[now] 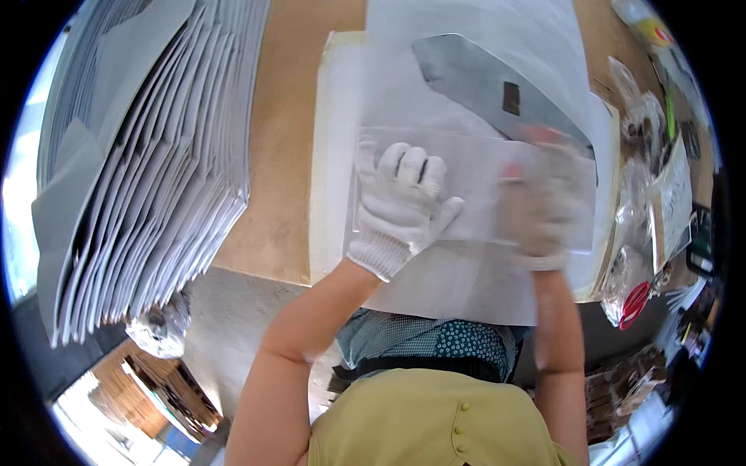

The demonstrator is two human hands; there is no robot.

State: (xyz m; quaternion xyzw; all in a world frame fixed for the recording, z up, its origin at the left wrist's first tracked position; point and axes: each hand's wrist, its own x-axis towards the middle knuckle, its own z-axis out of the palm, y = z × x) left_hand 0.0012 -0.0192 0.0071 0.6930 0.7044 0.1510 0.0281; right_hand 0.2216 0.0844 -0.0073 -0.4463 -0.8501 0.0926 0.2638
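While you look down through the head camera, your left hand [400, 206], in a white knit glove, lies flat with fingers spread on a clear plastic sleeve [474, 182], gripping nothing, only pressing it down. Your right hand [544, 206], also gloved, shows blurred behind the same sleeve, seemingly inside it; how far it is open you cannot tell. That sleeve rests on a stack of white sheets [334, 155] in the middle of the brown tabletop [284, 155]. Just beyond your right hand, a grey curved sheet piece [474, 78] with a small dark patch lies under a thin white sheet. Well to your left stands a tall fanned pile of grey-white folded sheets [155, 163]. Red-handled scissors [636, 303] lie among plastic bags at your right.
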